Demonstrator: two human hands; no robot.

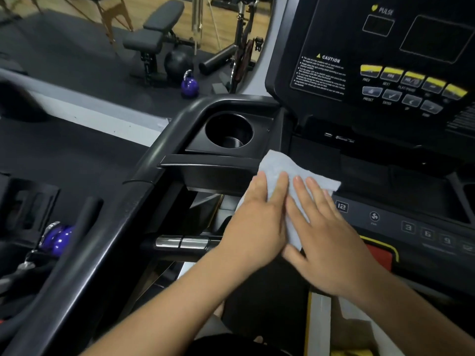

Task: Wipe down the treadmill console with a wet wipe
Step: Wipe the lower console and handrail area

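A white wet wipe (282, 164) lies spread on the left part of the black treadmill console (401, 201), just right of the cup holder. My left hand (257, 222) presses flat on the wipe's left side with straight fingers. Beside it, touching it, my right hand (326, 232) lies flat on the wipe's right side. The lower part of the wipe is hidden under both hands. Number keys and a fan key show to the right of my right hand.
The upright display panel (385, 60) with yellow buttons rises at the upper right. A round cup holder (228, 131) sits left of the wipe, with the black handrail (108, 222) running down-left. A purple kettlebell (189, 84), a bench and a bike stand beyond.
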